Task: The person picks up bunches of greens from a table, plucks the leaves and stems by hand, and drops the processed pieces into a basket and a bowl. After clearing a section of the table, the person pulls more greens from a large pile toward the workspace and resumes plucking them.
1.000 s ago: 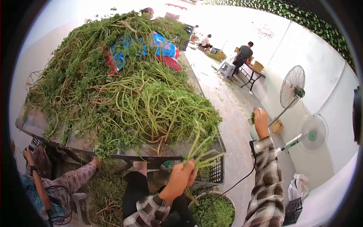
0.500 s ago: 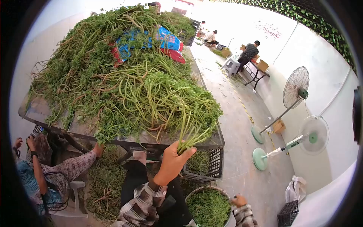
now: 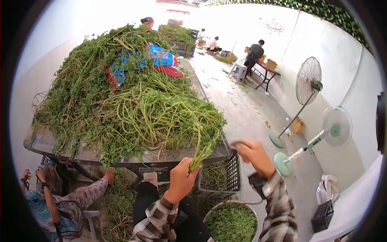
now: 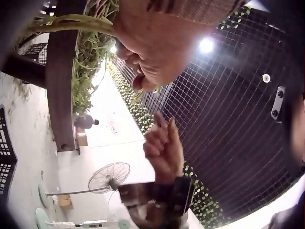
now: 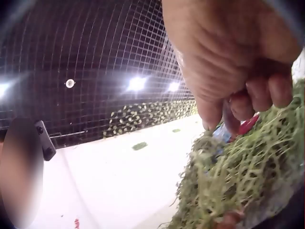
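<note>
My left hand (image 3: 179,183) grips a small bunch of green leafy stems (image 3: 199,151), which point up and away from me over the table's front edge. In the left wrist view, pale stem ends (image 4: 71,25) stick out past the other side of the fist. My right hand (image 3: 254,157) hovers a little to the right of the bunch, index finger reaching toward it and the other fingers bent. Nothing shows between its fingers in the right wrist view. Beyond both hands lies a large heap of stemmed greens (image 3: 133,115) on the table (image 3: 90,150).
A round basin (image 3: 256,221) of leafy tips (image 3: 231,224) stands below my right hand. Beside it is a black crate (image 3: 234,171) with stems. Two fans (image 3: 308,80) stand right. A seated person (image 3: 48,205) is at left. Blue-and-red bags (image 3: 161,55) lie on the heap.
My right hand held a green sprig out to the right, then dropped low beside the basin; now it is raised near the left hand, no sprig showing. The left hand keeps its bunch.
</note>
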`<state>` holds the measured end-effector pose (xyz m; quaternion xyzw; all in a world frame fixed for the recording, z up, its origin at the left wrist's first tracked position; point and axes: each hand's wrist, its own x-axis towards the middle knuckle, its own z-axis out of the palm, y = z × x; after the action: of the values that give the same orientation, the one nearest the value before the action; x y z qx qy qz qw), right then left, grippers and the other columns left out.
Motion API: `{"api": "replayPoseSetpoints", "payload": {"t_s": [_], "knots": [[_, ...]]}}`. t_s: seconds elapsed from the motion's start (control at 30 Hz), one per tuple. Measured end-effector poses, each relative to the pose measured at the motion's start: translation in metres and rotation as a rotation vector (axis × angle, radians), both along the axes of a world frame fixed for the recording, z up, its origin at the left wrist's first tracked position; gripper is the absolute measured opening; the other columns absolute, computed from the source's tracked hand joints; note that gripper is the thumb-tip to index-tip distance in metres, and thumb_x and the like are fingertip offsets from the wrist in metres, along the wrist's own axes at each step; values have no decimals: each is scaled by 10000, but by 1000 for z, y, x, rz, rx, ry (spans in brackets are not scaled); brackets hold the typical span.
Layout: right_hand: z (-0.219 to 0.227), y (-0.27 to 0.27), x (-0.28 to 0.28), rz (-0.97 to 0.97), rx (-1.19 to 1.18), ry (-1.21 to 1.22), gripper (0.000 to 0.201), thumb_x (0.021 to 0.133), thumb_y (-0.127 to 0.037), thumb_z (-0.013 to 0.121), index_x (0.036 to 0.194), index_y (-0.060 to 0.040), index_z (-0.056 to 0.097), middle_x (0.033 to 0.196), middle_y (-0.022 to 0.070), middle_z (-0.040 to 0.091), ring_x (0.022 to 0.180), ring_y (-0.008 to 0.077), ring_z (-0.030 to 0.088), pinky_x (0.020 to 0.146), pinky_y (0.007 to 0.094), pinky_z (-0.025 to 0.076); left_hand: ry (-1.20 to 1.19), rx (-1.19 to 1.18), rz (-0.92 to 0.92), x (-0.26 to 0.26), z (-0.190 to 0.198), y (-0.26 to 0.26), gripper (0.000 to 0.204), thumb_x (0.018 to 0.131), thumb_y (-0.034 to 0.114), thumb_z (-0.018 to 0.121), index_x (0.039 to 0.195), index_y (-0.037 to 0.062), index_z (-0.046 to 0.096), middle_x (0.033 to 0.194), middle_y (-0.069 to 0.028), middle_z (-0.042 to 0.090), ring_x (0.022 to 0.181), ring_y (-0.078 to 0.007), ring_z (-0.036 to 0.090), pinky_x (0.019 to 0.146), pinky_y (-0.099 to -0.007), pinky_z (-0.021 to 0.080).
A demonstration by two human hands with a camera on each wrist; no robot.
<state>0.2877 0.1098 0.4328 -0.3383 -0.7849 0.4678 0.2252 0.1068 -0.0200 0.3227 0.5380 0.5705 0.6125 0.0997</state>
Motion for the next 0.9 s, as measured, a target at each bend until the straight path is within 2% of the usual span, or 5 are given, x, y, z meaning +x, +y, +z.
{"api": "replayPoseSetpoints", "payload": {"t_s": [0.1, 0.27, 0.4, 0.57, 0.9], "knots": [[17, 1, -51, 121, 54, 24, 249, 876, -243, 510, 987, -51, 622, 588, -43, 448, 474, 40, 375, 416, 203, 296, 27, -13, -8, 3, 0, -1, 115, 846, 105, 572, 859, -5, 540, 651, -92, 406, 528, -195, 365, 498, -308, 326], [13, -3, -89, 293, -574, 220, 233, 901, -248, 508, 845, -30, 566, 555, -80, 314, 439, 28, 254, 384, 190, 204, 9, 0, -31, 3, 0, -4, 101, 844, 90, 565, 876, -4, 546, 635, -105, 419, 520, -204, 385, 492, -310, 334], [12, -8, -94, 362, -460, 166, 208, 889, -223, 534, 788, -42, 532, 549, -76, 331, 430, 22, 266, 379, 187, 211, 2, 53, -26, -1, -7, -3, 94, 851, 85, 554, 880, -4, 540, 628, -114, 431, 521, -200, 393, 493, -307, 338], [15, 11, -84, 124, -363, 299, 145, 869, -183, 548, 799, -58, 523, 546, -69, 359, 429, 23, 283, 380, 186, 202, -24, -32, -108, -1, 1, -7, 135, 879, 144, 516, 887, 10, 524, 651, -175, 496, 556, -326, 494, 494, -368, 380], [12, 139, 7, -327, -228, 852, 170, 858, -142, 513, 718, -53, 479, 520, -36, 335, 418, 65, 289, 377, 226, 228, -17, -65, -194, 11, -12, -7, 185, 901, 175, 495, 892, -7, 528, 623, -156, 477, 509, -261, 456, 479, -341, 351]]}}
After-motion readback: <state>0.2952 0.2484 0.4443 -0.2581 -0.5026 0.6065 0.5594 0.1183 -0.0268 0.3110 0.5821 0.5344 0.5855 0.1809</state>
